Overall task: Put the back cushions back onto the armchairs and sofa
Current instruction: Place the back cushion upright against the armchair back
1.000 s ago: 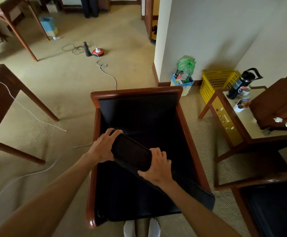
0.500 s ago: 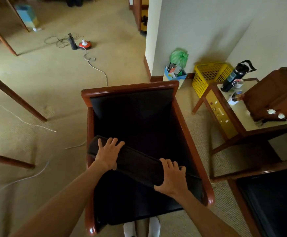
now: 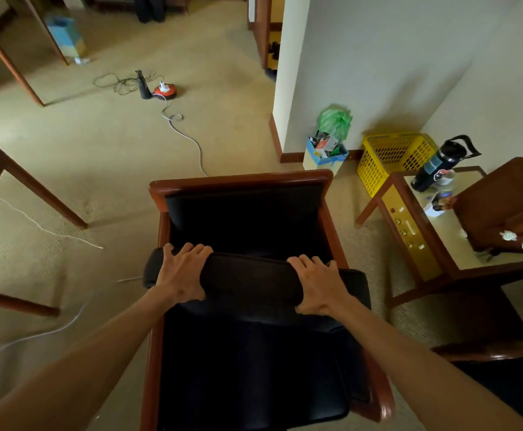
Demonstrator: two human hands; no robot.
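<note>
Both grips clamp the black back cushion [image 3: 251, 278]: left hand [image 3: 182, 275] near its left end, right hand [image 3: 319, 286] toward its right. It lies crosswise over the armchair [image 3: 241, 181], spanning both armrests.

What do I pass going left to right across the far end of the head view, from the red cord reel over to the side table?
Red cord reel → green bag → yellow basket → black bottle on the side table.
</note>
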